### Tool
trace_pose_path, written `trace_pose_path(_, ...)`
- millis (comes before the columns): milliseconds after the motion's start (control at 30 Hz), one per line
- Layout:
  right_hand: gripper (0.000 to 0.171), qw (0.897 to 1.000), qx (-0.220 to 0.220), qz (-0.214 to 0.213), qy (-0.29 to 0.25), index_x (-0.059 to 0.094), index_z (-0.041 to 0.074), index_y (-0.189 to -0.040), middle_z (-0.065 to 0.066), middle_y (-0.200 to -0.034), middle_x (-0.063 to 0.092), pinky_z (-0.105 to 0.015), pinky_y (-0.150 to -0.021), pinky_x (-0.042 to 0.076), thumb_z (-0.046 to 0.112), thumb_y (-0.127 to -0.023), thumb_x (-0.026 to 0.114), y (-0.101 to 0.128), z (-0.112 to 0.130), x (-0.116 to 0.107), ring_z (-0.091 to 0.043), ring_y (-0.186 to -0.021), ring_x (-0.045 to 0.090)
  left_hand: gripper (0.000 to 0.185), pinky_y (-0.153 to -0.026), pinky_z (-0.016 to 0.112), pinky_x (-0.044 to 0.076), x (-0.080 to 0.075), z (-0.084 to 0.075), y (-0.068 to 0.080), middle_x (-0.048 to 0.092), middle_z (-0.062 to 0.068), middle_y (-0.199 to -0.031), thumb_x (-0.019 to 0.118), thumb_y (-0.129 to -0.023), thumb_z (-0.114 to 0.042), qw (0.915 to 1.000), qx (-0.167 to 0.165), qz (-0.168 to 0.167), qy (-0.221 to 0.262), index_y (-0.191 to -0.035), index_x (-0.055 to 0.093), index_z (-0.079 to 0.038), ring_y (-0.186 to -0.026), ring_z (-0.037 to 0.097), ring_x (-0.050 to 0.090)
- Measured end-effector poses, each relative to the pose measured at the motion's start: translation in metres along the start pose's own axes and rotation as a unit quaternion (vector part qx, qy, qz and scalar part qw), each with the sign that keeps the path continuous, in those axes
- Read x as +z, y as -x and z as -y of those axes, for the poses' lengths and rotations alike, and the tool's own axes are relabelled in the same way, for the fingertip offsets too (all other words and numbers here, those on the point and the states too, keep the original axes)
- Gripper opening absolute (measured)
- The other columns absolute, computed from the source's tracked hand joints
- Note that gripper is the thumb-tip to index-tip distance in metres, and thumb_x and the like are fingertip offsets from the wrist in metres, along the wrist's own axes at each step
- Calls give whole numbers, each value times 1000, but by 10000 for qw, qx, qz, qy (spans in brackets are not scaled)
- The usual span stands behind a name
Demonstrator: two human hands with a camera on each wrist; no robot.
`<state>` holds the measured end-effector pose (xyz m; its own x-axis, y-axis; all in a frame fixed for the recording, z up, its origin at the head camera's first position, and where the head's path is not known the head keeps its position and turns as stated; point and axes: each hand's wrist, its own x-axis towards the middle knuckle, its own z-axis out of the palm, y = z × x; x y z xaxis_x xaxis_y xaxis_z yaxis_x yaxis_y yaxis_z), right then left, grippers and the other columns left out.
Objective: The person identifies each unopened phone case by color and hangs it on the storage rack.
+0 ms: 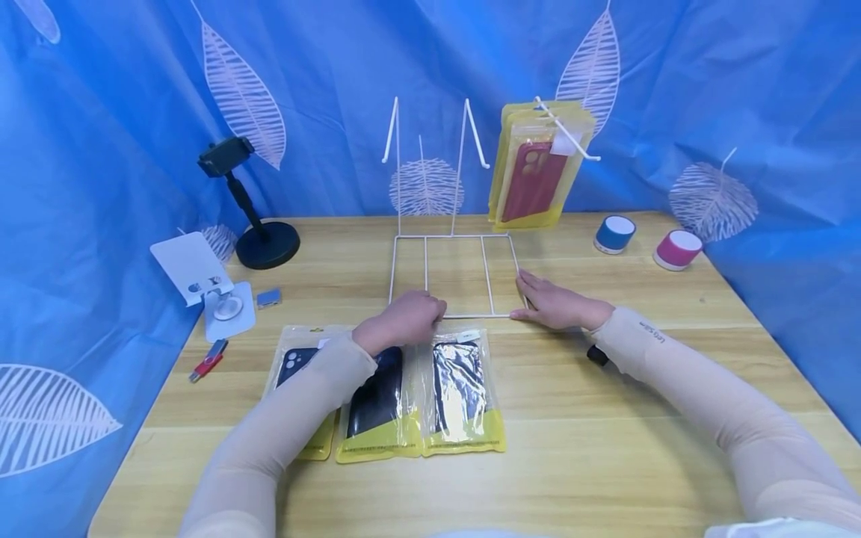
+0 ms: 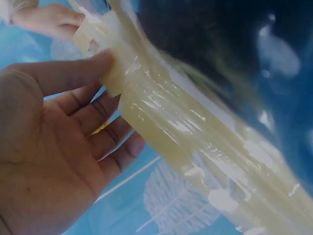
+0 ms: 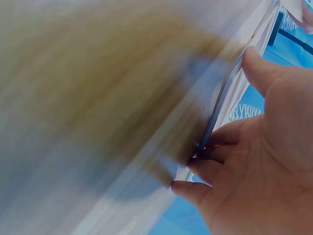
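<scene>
- Left hand [image 1: 403, 320]: fingers curled over the top edges of the packets, at the front bar of the rack. In the left wrist view the fingers [image 2: 105, 142] are bent and the thumb presses glossy, crinkled clear film; a pinch on the middle packet [image 1: 377, 403].
- Right hand [image 1: 554, 302]: laid flat, fingers nearly straight, on the front right corner of the wire rack [image 1: 452, 275]. In the right wrist view the fingertips [image 3: 205, 166] touch a thin pale edge; that view is heavily blurred.
- Wire rack: thin white rod; flat rectangular base with cross bars lying on the table, upright prongs at the back. One hook on the right carries hanging packets [image 1: 534, 168], yellow-edged, a red case showing in the front one.
- Packets on the table, three side by side, just in front of the rack base: clear shiny plastic sleeves with yellow bottom bands, dark phone cases inside. Left packet [image 1: 296, 370] is partly under the sleeved forearm; right packet [image 1: 463, 400] reflects light.
- Sleeves: smooth beige fabric on both arms.
- Table [image 1: 605, 448]: light wood-grain planks, matt.
- Left side: black phone stand [image 1: 252, 217] with round base; white folding stand [image 1: 205, 280]; small blue item [image 1: 269, 298]; red stick-shaped item [image 1: 207, 362].
- Right rear: two short cylinders, blue [image 1: 615, 234] and pink [image 1: 677, 249], white tops.
- Backdrop [image 1: 740, 90]: blue cloth with white leaf prints, draped around the table.
</scene>
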<state>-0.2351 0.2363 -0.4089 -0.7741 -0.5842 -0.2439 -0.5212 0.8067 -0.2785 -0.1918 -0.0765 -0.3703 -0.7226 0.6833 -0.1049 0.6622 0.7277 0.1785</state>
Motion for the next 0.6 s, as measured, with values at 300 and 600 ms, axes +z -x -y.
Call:
trace_pose_path(300,85,10000,-52,-64,0,14,-10,-154,-32,-162,7,-56,-122,17,46,-102,51,1,1,1,-48,-149,14,10,-65,25,54,-66,-13,17,73,9,-98,60,-98,-12,9484,-99,-1793,2614,-105,63,-5,-73,17,64)
trace_pose_path(600,79,9988,-304,-277,-258,21,-7,-154,-32,-161,15,-58,-121,20,40,-101,56,1,3,0,-47,-148,18,8,-53,21,41,-140,-24,4,69,12,-85,62,-96,-4,8759,515,-3687,3067,-101,64,2,-60,16,51)
